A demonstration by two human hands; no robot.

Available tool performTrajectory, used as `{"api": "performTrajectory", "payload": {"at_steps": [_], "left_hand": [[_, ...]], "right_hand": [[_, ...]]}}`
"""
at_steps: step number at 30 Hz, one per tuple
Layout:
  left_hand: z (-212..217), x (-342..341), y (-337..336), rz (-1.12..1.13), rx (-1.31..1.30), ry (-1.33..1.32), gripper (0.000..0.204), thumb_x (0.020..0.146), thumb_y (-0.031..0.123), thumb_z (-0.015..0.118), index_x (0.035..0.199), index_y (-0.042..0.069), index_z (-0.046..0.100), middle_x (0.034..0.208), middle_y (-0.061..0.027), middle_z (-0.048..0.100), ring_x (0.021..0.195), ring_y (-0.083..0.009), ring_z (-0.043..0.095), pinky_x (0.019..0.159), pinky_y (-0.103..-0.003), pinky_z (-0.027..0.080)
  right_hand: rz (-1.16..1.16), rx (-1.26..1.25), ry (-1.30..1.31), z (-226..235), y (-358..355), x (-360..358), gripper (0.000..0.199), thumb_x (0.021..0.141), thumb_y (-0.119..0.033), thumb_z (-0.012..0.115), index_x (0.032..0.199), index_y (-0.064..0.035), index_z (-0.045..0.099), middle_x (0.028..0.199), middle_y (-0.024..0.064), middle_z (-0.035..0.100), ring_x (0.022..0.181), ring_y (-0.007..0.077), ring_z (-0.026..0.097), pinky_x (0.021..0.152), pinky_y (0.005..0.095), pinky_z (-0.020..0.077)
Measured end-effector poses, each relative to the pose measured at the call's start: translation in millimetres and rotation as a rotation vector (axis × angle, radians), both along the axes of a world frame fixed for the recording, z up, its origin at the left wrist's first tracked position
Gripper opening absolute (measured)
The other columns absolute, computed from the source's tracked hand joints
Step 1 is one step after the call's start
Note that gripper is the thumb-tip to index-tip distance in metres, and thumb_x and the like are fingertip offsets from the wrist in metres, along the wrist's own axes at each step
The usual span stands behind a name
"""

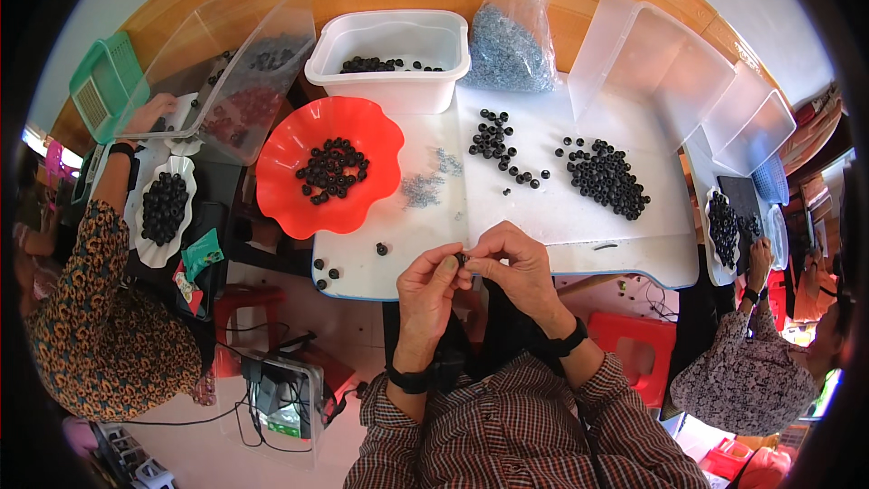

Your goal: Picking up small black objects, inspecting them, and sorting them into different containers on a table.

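Note:
In front of my chest, at the table's near edge, both hands meet fingertip to fingertip. My left hand (pixel 429 292) is closed in a pinch on a small black round part (pixel 463 259). Against the same part press the thumb and fingers of my right hand (pixel 518 270); whether they also hold a smaller piece is hidden. Beyond the hands lies a scatter of tiny clear pieces (pixel 422 190). Similar black round parts form a loose group (pixel 491 138) and a denser pile (pixel 605 179) to the right. A few stray black parts (pixel 333 273) sit at the front left.
A red scalloped bowl (pixel 376 190) and a white tub (pixel 389 91) hold black parts. Behind stand a bag of clear bluish pieces (pixel 511 50) and translucent bins (pixel 647 63). Co-workers' hands (pixel 154 114) work at either side. A red stool (pixel 634 353) stands below the table (pixel 534 217).

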State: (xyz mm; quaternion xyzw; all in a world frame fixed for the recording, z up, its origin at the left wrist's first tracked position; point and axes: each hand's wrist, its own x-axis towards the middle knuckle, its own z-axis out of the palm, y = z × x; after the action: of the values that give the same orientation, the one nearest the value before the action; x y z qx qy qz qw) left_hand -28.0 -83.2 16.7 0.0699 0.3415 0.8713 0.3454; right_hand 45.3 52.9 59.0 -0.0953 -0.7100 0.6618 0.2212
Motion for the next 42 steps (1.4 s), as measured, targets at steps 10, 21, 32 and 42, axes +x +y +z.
{"api": "performTrajectory", "payload": {"at_steps": [10,21,32,42], "left_hand": [[2.5,1.5,-1.6,-0.011,-0.091,0.064,0.022,0.094,0.003,0.060,0.114,-0.005,0.064,0.091,-0.0082,0.066,0.074,-0.0142,0.061,0.069,-0.026,0.052],[-5.9,0.5,-0.7,-0.106,-0.097,0.029,0.022,0.095,0.005,0.059,0.114,-0.005,0.064,0.093,-0.0084,0.067,0.074,-0.0141,0.061,0.069,-0.026,0.052],[-9.2,2.4,1.4,-0.165,0.052,-0.109,0.023,0.096,0.006,0.057,0.115,-0.005,0.063,0.094,-0.0089,0.067,0.075,-0.0142,0.061,0.070,-0.026,0.052],[-6.2,3.5,7.4,-0.183,0.062,-0.158,0.022,0.096,0.007,0.057,0.114,-0.005,0.063,0.093,-0.0088,0.066,0.076,-0.0141,0.062,0.069,-0.026,0.052]], "right_hand": [[0.007,0.067,-0.024,1.0,2.4,1.3,0.010,0.081,0.001,0.073,0.086,0.0003,0.065,0.090,0.0055,0.060,0.074,0.0098,0.064,0.066,0.0224,0.0525],[0.078,0.026,-0.154,10.1,9.0,6.1,0.012,0.080,-0.001,0.075,0.085,0.0004,0.064,0.086,0.0042,0.060,0.070,0.0081,0.064,0.060,0.0198,0.0491],[0.077,-0.005,-0.129,11.6,8.7,8.5,0.009,0.084,-0.001,0.071,0.087,0.0012,0.062,0.087,0.0054,0.062,0.074,0.0091,0.066,0.065,0.0211,0.0515],[-0.001,-0.042,-0.172,5.3,9.4,12.2,0.007,0.086,-0.004,0.070,0.085,-0.0013,0.063,0.084,0.0032,0.064,0.072,0.0059,0.061,0.064,0.0212,0.0495]]}}
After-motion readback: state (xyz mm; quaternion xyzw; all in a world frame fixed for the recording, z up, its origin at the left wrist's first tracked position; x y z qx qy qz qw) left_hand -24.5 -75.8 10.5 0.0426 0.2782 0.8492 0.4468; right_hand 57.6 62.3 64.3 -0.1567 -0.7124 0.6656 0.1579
